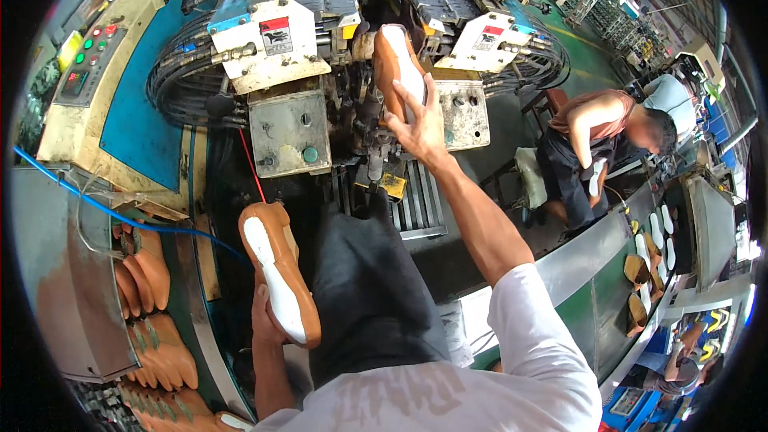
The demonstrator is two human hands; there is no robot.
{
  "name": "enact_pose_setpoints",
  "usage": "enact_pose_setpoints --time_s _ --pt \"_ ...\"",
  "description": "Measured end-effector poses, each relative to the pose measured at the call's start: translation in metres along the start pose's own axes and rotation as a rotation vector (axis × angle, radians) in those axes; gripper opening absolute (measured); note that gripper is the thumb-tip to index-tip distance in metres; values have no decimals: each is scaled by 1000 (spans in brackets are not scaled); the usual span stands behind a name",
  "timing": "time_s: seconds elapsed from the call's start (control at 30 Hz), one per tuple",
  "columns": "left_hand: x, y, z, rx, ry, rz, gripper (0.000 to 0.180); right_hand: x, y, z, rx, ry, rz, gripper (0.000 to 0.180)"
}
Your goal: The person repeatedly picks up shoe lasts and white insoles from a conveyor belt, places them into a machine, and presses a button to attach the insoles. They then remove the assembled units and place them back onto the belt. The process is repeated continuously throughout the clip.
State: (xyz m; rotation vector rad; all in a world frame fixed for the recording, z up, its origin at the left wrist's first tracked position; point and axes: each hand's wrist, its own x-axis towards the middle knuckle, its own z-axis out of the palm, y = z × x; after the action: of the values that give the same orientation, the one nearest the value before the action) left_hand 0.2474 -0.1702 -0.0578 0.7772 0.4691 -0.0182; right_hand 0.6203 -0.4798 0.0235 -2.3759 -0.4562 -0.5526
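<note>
My left hand (265, 314) grips a tan leather shoe upper (306, 298) by its side, low beside my left leg. Its white insole board (272, 268) faces up, and most of my left fingers are hidden beneath it. Straight ahead, my right hand (418, 122) is closed around the near end of a second tan shoe upper (385, 64), fingers lying across its white underside. That shoe's far end sits at the middle of the shoe machine (373, 124), between its two white side plates (276, 42).
A control panel (90, 64) with coloured buttons stands at left. Several tan uppers (164, 352) fill a rack below it. A blue hose (120, 216) crosses there. A co-worker (588, 128) sits at right near a green conveyor (612, 296) carrying shoe parts.
</note>
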Motion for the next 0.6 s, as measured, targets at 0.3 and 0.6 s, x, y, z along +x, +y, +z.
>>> enact_pose_setpoints --time_s 0.3,0.6 --pt "12 -23 -21 -5 64 -14 77 9 -31 31 -183 60 -209 91" --pt "21 -5 24 138 34 -53 80 119 -5 58 -267 42 -168 90"
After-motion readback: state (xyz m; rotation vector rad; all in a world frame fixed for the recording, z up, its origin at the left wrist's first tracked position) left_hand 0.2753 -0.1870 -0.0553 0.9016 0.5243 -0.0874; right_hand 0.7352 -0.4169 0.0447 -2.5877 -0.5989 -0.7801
